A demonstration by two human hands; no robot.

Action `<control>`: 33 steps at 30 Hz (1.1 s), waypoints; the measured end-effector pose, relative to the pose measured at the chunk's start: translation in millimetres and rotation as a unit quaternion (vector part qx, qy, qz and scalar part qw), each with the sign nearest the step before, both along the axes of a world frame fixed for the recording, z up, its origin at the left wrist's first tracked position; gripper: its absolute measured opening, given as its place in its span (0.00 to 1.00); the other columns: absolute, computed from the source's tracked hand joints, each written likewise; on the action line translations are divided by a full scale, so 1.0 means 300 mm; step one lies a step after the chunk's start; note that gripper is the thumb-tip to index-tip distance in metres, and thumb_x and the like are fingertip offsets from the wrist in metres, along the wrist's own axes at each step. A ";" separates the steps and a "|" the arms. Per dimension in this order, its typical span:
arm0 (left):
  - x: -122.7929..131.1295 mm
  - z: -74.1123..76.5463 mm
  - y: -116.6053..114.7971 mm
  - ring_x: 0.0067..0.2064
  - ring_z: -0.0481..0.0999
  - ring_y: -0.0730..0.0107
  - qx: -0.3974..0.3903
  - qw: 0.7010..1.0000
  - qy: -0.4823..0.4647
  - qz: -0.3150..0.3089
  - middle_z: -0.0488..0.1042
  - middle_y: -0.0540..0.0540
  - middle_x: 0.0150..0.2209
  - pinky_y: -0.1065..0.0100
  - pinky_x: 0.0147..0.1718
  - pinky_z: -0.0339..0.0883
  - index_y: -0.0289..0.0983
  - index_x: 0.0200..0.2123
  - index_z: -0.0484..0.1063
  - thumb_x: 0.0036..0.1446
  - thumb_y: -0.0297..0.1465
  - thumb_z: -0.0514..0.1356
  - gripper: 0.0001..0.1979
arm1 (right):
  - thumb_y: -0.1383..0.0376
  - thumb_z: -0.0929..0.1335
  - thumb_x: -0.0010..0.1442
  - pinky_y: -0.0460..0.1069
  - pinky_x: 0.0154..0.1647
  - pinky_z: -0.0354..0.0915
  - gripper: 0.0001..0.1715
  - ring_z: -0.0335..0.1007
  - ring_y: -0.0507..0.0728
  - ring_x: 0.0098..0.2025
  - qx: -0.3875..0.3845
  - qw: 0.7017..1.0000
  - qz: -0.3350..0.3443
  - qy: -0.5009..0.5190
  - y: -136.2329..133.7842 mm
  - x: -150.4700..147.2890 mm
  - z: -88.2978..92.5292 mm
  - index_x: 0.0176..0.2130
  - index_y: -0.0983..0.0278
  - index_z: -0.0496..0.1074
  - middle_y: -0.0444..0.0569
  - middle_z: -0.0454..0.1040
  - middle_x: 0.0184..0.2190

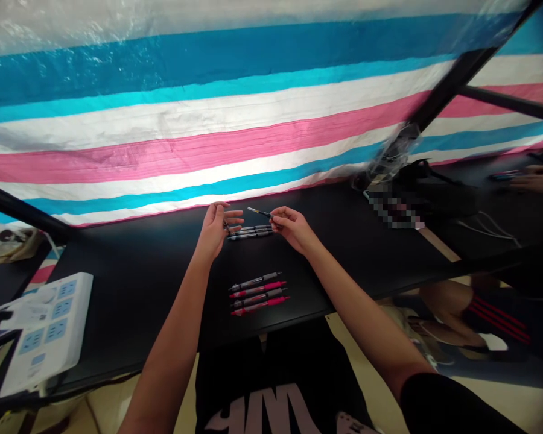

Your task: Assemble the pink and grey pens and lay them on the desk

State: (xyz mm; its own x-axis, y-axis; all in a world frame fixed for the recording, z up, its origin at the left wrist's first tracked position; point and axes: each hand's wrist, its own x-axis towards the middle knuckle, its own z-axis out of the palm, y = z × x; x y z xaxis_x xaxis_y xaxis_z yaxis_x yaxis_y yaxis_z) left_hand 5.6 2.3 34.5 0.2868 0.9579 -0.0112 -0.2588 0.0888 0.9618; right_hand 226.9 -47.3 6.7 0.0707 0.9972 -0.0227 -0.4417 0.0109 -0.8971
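Observation:
My right hand pinches a thin dark pen part by one end, with its pale tip pointing left, above the black table. My left hand is raised opposite it, palm inward, and holds a small dark piece between thumb and fingers. Between the two hands lie three dark pens side by side on the table. Closer to me sits a row of several pens, grey and pink alternating.
A white power strip rests at the table's left front corner. A striped blue, white and pink tarp hangs behind the table. Dark bags and cables lie at the right, where another person's hand and legs show.

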 end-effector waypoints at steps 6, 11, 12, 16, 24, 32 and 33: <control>-0.003 -0.013 0.009 0.32 0.82 0.68 0.028 0.998 0.056 0.002 0.82 0.45 0.37 0.67 0.33 0.73 0.42 0.45 0.61 0.73 0.44 0.50 0.12 | 0.58 0.81 0.45 0.47 0.30 0.64 0.19 0.68 0.50 0.29 -0.013 1.000 0.004 -0.007 -0.005 0.001 0.002 0.35 0.62 0.78 0.44 0.76 0.28; -0.028 -0.035 0.030 0.23 0.70 0.75 0.153 0.957 0.244 0.025 0.71 0.53 0.26 0.72 0.26 0.62 0.41 0.44 0.66 0.72 0.38 0.52 0.09 | 0.59 0.81 0.45 0.48 0.32 0.65 0.20 0.71 0.52 0.31 -0.003 0.999 0.013 -0.033 -0.004 -0.001 -0.010 0.36 0.62 0.77 0.44 0.76 0.30; -0.033 -0.041 0.033 0.24 0.70 0.74 0.175 0.943 0.280 0.026 0.70 0.54 0.25 0.72 0.27 0.61 0.41 0.45 0.68 0.72 0.38 0.52 0.08 | 0.60 0.81 0.45 0.48 0.32 0.66 0.20 0.72 0.52 0.32 -0.001 0.999 0.013 -0.038 -0.003 -0.001 -0.012 0.36 0.62 0.76 0.44 0.76 0.30; -0.044 -0.058 0.038 0.29 0.73 0.70 0.171 0.923 0.344 0.028 0.72 0.52 0.28 0.69 0.30 0.62 0.40 0.53 0.66 0.72 0.39 0.50 0.13 | 0.61 0.81 0.44 0.48 0.33 0.66 0.19 0.72 0.52 0.32 0.006 0.998 0.013 -0.060 -0.001 0.003 -0.016 0.35 0.62 0.76 0.43 0.76 0.30; -0.047 -0.019 0.011 0.42 0.77 0.62 0.293 0.850 0.433 -0.064 0.78 0.43 0.41 0.62 0.43 0.69 0.38 0.48 0.74 0.69 0.31 0.51 0.12 | 0.57 0.79 0.48 0.49 0.33 0.67 0.17 0.73 0.53 0.31 -0.007 0.990 -0.005 -0.140 0.010 0.010 -0.029 0.36 0.63 0.78 0.46 0.79 0.30; -0.041 -0.016 0.009 0.44 0.78 0.60 0.353 0.821 0.445 -0.058 0.80 0.43 0.42 0.61 0.46 0.71 0.38 0.47 0.77 0.66 0.27 0.56 0.11 | 0.57 0.78 0.48 0.50 0.35 0.69 0.17 0.73 0.54 0.31 0.005 0.982 -0.009 -0.187 0.012 0.016 -0.033 0.35 0.63 0.78 0.46 0.78 0.29; -0.043 -0.017 0.011 0.44 0.78 0.60 0.355 0.817 0.450 -0.056 0.80 0.43 0.42 0.61 0.46 0.71 0.39 0.47 0.77 0.65 0.27 0.57 0.11 | 0.57 0.78 0.48 0.50 0.35 0.69 0.17 0.73 0.54 0.31 0.007 0.981 -0.012 -0.192 0.012 0.017 -0.032 0.35 0.63 0.78 0.46 0.78 0.29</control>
